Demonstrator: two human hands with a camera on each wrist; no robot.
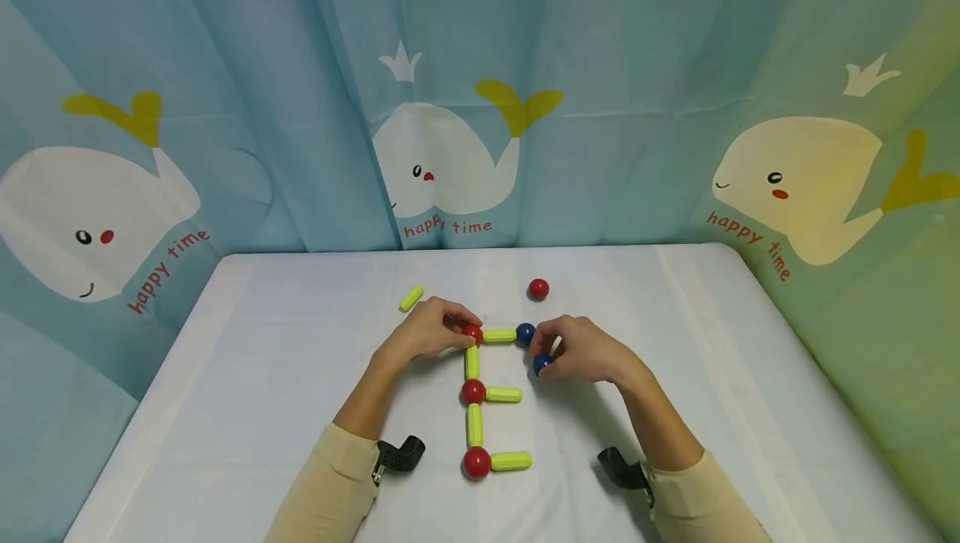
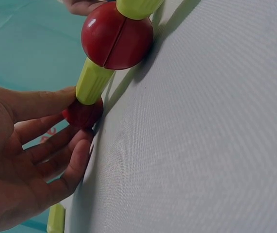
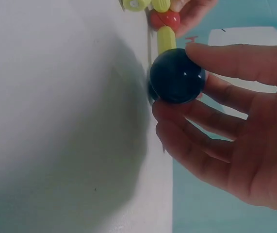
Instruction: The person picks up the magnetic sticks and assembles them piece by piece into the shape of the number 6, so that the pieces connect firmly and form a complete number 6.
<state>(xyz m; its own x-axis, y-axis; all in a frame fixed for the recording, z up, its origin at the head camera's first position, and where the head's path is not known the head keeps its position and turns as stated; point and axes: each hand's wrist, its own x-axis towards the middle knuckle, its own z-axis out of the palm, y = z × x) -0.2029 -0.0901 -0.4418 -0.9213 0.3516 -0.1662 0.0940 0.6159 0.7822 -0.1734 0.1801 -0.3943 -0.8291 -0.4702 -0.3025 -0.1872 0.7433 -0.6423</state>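
Observation:
Yellow-green rods and red balls form an E-like shape. My left hand [image 1: 435, 328] grips the top red ball [image 2: 84, 114] between thumb and fingers. From it a rod [image 1: 498, 336] runs right to a blue ball [image 1: 525, 333]. My right hand [image 1: 585, 349] pinches a second blue ball [image 3: 177, 76] just below and right of the first; whether the two balls touch I cannot tell. Below, the middle red ball [image 1: 473, 391] and bottom red ball [image 1: 476, 463] each have a rod pointing right, the middle rod [image 1: 504, 394] and the bottom rod [image 1: 512, 460].
A loose yellow-green rod [image 1: 411, 299] lies beyond my left hand. Farther back sits a loose red ball [image 1: 538, 289]. The white-covered table [image 1: 300, 293] ends at a blue-green curtain [image 1: 622, 185] printed with whales.

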